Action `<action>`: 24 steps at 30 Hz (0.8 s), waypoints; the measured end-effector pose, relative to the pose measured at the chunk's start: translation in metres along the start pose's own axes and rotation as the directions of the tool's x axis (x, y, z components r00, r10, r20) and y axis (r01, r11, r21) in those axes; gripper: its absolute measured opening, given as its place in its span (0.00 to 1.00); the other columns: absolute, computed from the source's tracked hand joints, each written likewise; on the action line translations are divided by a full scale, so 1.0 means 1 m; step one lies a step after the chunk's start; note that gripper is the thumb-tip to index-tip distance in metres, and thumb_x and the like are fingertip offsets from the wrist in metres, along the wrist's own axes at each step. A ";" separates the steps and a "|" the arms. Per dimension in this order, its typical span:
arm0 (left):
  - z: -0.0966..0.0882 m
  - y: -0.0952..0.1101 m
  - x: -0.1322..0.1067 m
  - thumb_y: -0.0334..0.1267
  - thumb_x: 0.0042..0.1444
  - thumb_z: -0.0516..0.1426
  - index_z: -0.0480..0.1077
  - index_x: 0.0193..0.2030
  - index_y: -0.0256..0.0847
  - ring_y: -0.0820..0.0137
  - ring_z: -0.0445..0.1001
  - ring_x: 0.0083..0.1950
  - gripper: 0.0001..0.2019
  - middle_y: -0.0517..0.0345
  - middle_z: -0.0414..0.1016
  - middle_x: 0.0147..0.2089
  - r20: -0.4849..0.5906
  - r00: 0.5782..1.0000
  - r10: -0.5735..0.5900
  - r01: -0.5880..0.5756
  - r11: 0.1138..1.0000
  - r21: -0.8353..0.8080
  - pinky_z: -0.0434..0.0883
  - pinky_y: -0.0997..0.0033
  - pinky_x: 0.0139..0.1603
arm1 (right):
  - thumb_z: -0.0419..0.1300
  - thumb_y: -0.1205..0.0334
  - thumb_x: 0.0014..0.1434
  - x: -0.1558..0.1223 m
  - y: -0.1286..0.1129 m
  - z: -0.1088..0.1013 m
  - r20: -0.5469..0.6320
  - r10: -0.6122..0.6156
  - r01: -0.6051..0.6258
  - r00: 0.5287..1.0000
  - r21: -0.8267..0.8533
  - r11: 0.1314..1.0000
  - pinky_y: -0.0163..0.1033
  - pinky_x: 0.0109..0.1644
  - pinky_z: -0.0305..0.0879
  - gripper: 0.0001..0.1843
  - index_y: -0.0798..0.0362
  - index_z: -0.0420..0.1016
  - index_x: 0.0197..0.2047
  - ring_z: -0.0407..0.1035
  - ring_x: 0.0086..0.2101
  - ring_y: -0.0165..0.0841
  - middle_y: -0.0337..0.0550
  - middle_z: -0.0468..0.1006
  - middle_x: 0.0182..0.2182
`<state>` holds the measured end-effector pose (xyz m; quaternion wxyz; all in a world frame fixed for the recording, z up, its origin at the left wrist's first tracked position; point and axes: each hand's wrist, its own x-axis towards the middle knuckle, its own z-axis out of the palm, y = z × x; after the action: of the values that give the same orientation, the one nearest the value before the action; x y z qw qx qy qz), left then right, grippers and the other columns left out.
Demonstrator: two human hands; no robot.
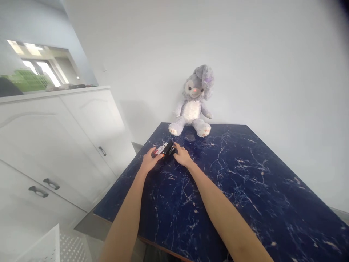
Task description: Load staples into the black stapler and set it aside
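My left hand point(149, 160) grips the left end of a small dark box point(161, 148) with a white and red label, its thumb near an orange spot. Against the right side of that box is a black object point(169, 148), too small in view for me to name its kind. My right hand point(182, 154) has its curled fingers on the right edge of the black object. Both hands are close together over the far left part of the dark blue marbled table point(218, 196), with the items between them.
A grey plush rabbit point(192, 109) sits at the table's far edge against the white wall point(259, 72). White cabinets point(54, 145) with dark handles stand to the left, a green basket point(27, 80) on top. A white perforated basket point(68, 247) is at lower left.
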<state>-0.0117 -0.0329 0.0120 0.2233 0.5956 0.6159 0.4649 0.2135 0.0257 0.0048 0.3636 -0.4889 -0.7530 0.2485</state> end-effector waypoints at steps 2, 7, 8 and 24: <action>-0.001 -0.003 0.001 0.50 0.49 0.68 0.73 0.59 0.44 0.54 0.74 0.60 0.31 0.46 0.77 0.59 0.016 1.000 0.004 -0.003 1.000 -0.017 0.65 0.54 0.65 | 0.57 0.71 0.53 0.000 0.000 0.000 -0.023 0.027 -0.027 0.999 0.025 0.999 0.41 0.62 0.62 0.36 0.47 0.65 0.66 0.70 0.55 0.38 0.39 0.79 0.55; -0.001 -0.007 0.003 0.49 0.52 0.67 0.73 0.59 0.44 0.57 0.75 0.60 0.28 0.48 0.77 0.59 0.010 1.000 -0.013 0.013 0.998 -0.062 0.66 0.56 0.65 | 0.48 0.68 0.61 -0.002 0.001 -0.006 -0.193 0.188 -0.177 0.963 0.075 0.981 0.38 0.54 0.66 0.24 0.52 0.70 0.58 0.74 0.46 0.36 0.44 0.82 0.44; -0.001 -0.008 0.004 0.49 0.52 0.67 0.73 0.59 0.44 0.57 0.75 0.60 0.28 0.48 0.77 0.59 0.011 1.000 -0.012 0.013 0.998 -0.066 0.66 0.56 0.65 | 0.46 0.68 0.62 -0.002 0.002 -0.007 -0.238 0.219 -0.205 0.946 0.083 0.975 0.39 0.54 0.65 0.24 0.54 0.69 0.59 0.74 0.47 0.37 0.45 0.81 0.45; 0.007 -0.003 -0.005 0.47 0.54 0.64 0.78 0.47 0.40 0.50 0.75 0.58 0.17 0.43 0.81 0.51 -0.170 0.985 0.037 -0.010 0.988 0.156 0.65 0.52 0.64 | 0.54 0.67 0.59 -0.032 -0.015 -0.009 -0.299 0.030 -0.115 0.954 -0.272 0.955 0.54 0.64 0.50 0.15 0.50 0.83 0.41 0.58 0.57 0.49 0.52 0.75 0.53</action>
<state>-0.0064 -0.0350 0.0051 0.1168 0.5757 0.6601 0.4682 0.2203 -0.0098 0.0118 0.3867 -0.5951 -0.7004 0.0754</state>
